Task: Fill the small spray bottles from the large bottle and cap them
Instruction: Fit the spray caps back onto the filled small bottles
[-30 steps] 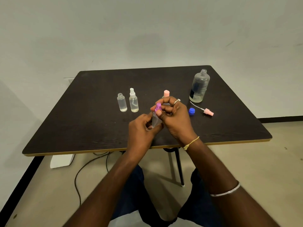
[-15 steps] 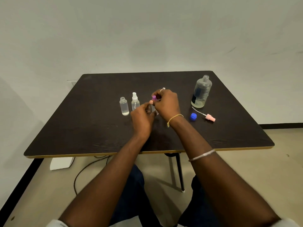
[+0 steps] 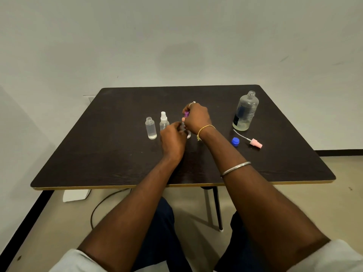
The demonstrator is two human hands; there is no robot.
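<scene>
A small clear spray bottle with a purple cap [image 3: 186, 114] stands on the dark table [image 3: 117, 163] between my hands. My right hand [image 3: 196, 118] is shut on its purple top, and my left hand [image 3: 172, 139] is curled against its lower body, which is mostly hidden. To the left stand an uncapped small bottle [image 3: 150, 128] and a small bottle with a white sprayer [image 3: 163, 120]. The large clear bottle [image 3: 245, 111] stands open at the back right, holding little liquid. A pink-capped bottle seen earlier is hidden behind my right hand.
A blue cap [image 3: 235, 141] and a loose pink sprayer head with its tube [image 3: 254, 143] lie right of my right wrist. The table's front edge [image 3: 176, 186] is near my forearms. A cable and a white box lie on the floor underneath.
Both hands moved away from me with the purple-capped bottle, from above the table's front part to its middle, and lowered it beside the other small bottles.
</scene>
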